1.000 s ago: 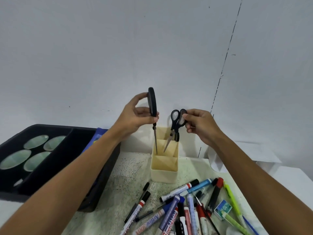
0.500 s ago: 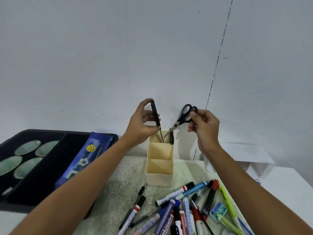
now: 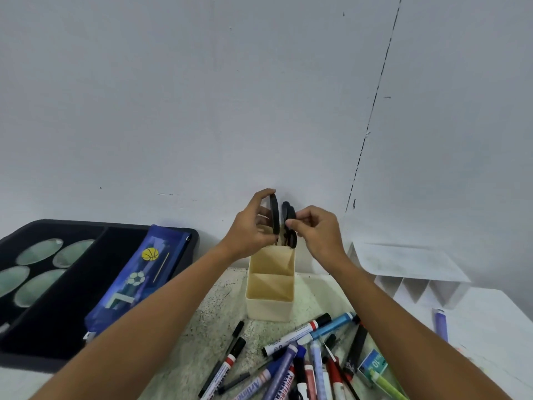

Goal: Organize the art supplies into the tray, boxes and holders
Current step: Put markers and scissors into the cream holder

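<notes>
Blades of both pairs of scissors hidden below the rim of the cream holder (image 3: pixel 271 284); only black handles show. Which handle loop belongs to which pair is hard to sort out where they overlap. Marker pile (image 3: pixel 302 362) cut off by the bottom edge; labels only partly legible.

Left hand (image 3: pixel 248 229) pinches the handle of the left scissors (image 3: pixel 274 216) between thumb and fingertips, handle upright above the holder's far compartment. Right hand (image 3: pixel 315 230) grips the right scissors (image 3: pixel 290 223) by the loops, fingers curled round them, just beside the other pair. Both pairs stand in the far compartment (the near compartment shows only bare cream walls).

Around: black tray (image 3: pixel 52 327) at left with four pale green ovals (image 3: pixel 37 252) in its left part and a blue pencil pouch (image 3: pixel 135 281) leaning across its right edge. White divided organizer (image 3: pixel 409 272) at right. A purple pen (image 3: pixel 440 324) lies alone on the white table, well apart from the pile. Forearms cross over the speckled mat (image 3: pixel 213 301) and cover part of it.

Versus half a second ago: scissors were tilted with tips just entering the holder; now both are lowered and nearly upright, hands closer together.
</notes>
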Tool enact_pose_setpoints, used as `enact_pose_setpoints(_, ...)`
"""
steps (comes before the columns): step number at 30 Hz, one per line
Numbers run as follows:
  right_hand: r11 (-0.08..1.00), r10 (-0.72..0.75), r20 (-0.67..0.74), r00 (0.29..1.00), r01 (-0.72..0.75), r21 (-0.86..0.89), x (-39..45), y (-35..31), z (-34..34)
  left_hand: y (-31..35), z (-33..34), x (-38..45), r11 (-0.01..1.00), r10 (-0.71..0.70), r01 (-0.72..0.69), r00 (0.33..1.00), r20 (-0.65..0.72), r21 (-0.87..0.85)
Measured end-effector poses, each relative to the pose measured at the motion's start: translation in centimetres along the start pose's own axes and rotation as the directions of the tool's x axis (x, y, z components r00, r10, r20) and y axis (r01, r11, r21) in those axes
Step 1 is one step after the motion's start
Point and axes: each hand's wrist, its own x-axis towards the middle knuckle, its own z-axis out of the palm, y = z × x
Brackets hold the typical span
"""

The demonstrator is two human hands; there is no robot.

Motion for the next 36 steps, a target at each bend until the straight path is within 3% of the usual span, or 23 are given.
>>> enact_pose_setpoints(9, 0.994, 0.105, 0.044, 0.994, -0.104, -0.016, -0.4, 2.7, 0.4, -1.5, 0.1, 0.4, 1.000, -0.006, 0.005, 0.998, 0.062, 0.006)
enact_pose_setpoints(20, 0.978, 0.165, 0.038, 0.985, -0.169, 0.124, -0.8, 3.6, -0.4, -0.8, 0.8, 0.8, 0.997, -0.045, 0.051, 0.994, 0.102, -0.055)
enact_pose_setpoints(25, 0.956, 0.225, 0.036, 0.974, -0.228, 0.187, -1.0, 4.3, -0.5, -0.1, 0.4, 0.9, 0.989, -0.070, 0.092, 0.980, 0.185, -0.115)
enact_pose_setpoints(30, 0.917, 0.317, 0.166, 0.934, -0.347, 0.200, -1.7, 5.4, -0.3, 0.0, 0.1, 0.9, 0.985, -0.098, 0.127, 0.970, 0.224, -0.121)
enact_pose_setpoints(36, 0.911, 0.301, 0.256, 0.919, -0.356, 0.206, -2.6, 6.3, -0.6, -0.4, 0.2, 0.7, 0.985, -0.101, 0.131, 0.964, 0.246, -0.109)
